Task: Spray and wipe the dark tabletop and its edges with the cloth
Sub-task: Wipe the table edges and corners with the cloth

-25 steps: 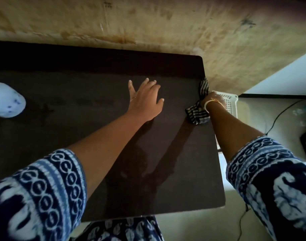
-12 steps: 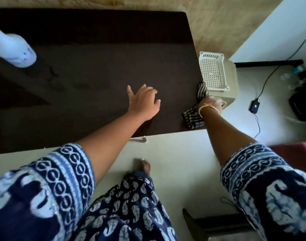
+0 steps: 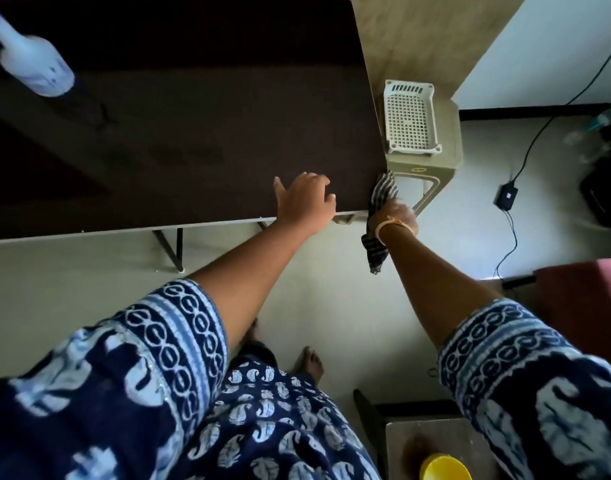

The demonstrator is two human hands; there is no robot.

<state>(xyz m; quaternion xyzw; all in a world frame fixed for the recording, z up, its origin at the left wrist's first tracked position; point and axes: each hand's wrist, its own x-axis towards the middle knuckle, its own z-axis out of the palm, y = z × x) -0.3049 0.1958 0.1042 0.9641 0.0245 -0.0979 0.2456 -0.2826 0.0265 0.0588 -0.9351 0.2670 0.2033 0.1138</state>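
My right hand [image 3: 396, 216] has the striped cloth [image 3: 383, 192] bunched in its fingers at the near right corner of the dark counter [image 3: 193, 133], part of the cloth pressed to the side edge and a tail hanging below my wrist. My left hand [image 3: 306, 199] lies flat near the front edge, fingers spread and loose, holding nothing, just steadying me. To do this edge well, I think I should wrap the cloth over the lip so it catches top and side together, then drag round the corner in one firm pass. The spray bottle [image 3: 34, 69] stands at the far left, well apart.
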